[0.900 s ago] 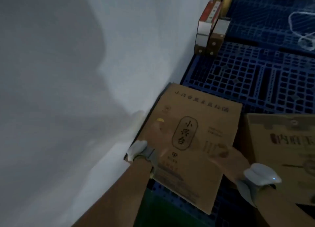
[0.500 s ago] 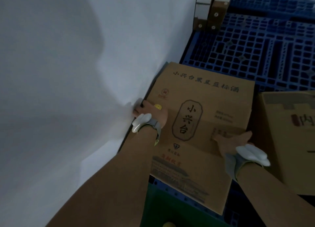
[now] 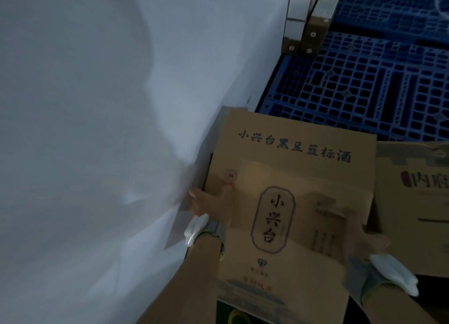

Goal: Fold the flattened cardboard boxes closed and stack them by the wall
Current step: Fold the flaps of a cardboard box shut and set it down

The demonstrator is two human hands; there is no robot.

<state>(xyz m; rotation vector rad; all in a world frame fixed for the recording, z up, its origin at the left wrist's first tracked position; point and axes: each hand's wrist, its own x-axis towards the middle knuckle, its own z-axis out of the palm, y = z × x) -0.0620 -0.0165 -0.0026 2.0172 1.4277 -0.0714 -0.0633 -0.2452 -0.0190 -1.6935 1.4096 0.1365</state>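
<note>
Two bare hands are holding one flat brown cardboard box [image 3: 289,202] with big black Chinese letters printed on it. The left hand [image 3: 209,207] is gripping the box's left edge, right beside the white wall [image 3: 97,129]. Its thumb is lying on the printed top face and its fingers [image 3: 194,195] are sticking out past the edge on the wall side, so the hand is closed around that edge. The right hand [image 3: 364,238] is sitting at the box's right edge, low down, with its fingers bent over the cardboard. That hand is blurry, so how tightly it is closed is hard to tell. Both wrists are wearing a grey band with a white lumpy thing on it, the left wrist band [image 3: 201,229] and the right wrist band [image 3: 386,277].

The box is lying tilted up toward the camera, with its left side close against the wall and its far edge over the blue plastic pallet [image 3: 364,88]. The pallet is making a floor of little square holes. Another brown cardboard box [image 3: 413,202] with dark letters is sitting just to the right, touching or nearly touching the first one. Far back by the wall, a few small cartons [image 3: 306,24] are standing upright on the pallet. The room is looking dim and bluish.
</note>
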